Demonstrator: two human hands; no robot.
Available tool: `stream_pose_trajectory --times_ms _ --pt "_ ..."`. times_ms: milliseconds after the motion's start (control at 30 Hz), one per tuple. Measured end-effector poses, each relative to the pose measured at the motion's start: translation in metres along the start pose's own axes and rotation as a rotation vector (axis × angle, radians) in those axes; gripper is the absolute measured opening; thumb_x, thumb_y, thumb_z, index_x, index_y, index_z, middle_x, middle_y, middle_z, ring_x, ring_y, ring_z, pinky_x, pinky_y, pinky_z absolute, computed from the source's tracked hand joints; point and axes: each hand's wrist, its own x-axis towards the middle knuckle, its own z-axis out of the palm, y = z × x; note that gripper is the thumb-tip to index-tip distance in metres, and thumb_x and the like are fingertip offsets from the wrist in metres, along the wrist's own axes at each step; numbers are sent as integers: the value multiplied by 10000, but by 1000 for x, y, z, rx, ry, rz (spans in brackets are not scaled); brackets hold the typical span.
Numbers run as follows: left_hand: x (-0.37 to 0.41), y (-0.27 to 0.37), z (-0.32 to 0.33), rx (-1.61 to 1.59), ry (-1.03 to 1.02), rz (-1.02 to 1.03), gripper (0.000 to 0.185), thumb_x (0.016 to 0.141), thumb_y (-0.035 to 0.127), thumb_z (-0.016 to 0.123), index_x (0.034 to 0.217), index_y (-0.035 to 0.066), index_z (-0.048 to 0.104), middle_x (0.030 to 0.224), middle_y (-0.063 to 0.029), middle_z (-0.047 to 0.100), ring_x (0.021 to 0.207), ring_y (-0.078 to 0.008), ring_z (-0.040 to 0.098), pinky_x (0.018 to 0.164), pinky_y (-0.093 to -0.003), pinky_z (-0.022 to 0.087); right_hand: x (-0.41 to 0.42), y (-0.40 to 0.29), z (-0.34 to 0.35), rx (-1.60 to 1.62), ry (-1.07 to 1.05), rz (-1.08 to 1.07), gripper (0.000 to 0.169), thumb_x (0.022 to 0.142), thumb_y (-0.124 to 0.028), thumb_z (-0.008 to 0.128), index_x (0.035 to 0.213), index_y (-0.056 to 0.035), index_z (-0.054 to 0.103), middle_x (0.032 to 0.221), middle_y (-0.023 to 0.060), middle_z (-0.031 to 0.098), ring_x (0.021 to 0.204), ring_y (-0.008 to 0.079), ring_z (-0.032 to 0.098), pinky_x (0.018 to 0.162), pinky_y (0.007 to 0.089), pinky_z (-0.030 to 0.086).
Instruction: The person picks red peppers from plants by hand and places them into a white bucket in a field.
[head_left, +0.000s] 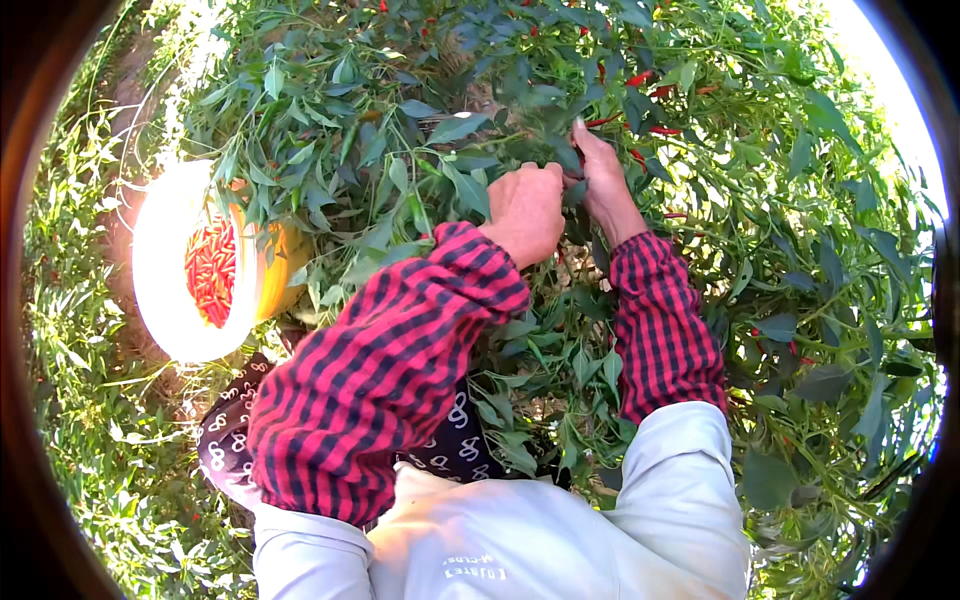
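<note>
My left hand (527, 214) is closed among the leaves of a chili pepper plant, its fingertips hidden; whether it holds a pepper I cannot tell. Close by on the right, my right hand (602, 180) reaches up with its thumb raised beside a red chili pepper (600, 121). Its fingers are partly behind the leaves, and its grip cannot be made out. More red chili peppers (639, 78) hang above and to the right of it. A green chili pepper (349, 142) hangs further left. Checked red and black sleeves cover both forearms.
At the left, a yellow bucket (279, 274) with a sunlit, glaring rim contains many picked red chili peppers (211, 270). Leafy branches overhang its right side. Dense pepper plants (795, 255) surround my arms and fill the right side. My patterned trouser leg (225, 442) is below the bucket.
</note>
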Motion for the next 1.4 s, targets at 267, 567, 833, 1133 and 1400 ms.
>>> stream_pose_trajectory --times_ms 267,567,833,1133,1400 --pt "17 -33 39 -5 156 243 132 774 39 608 898 40 653 847 -164 624 779 -386 628 671 -479 495 -24 -39 -4 -26 258 -263 203 994 -260 518 906 -79 543 645 -60 406 468 10 306 385 186 208" --pt "14 -31 36 -54 140 22 191 727 -19 553 918 -16 568 754 -256 635 748 -447 631 671 -532 494 30 -30 -33 -1266 418 -590 252 901 -164 535 1033 30 627 973 262 670 894 424 649 798 469 498" --pt "17 -41 20 -173 -25 -89 139 769 104 589 820 -1 664 823 -265 645 847 -438 635 766 -503 495 80 1 -46 -2202 61 -283 461 767 -310 709 1177 -108 646 1278 232 532 1181 339 549 872 623 454" --pt "12 -40 -28 -1303 -432 -43 148 966 154 520 961 46 620 657 -1 565 493 -42 423 437 -207 313 43 -17 -51 -1748 83 -347 217 768 -273 651 857 -84 710 975 205 633 902 341 630 794 435 502" --pt "-114 -57 -94 -1036 173 -94 144 1004 191 472 945 79 542 691 49 485 564 -24 403 476 -196 327 63 22 -68 -1925 -12 -630 188 891 -233 549 774 -87 562 709 84 564 605 231 550 556 371 435"
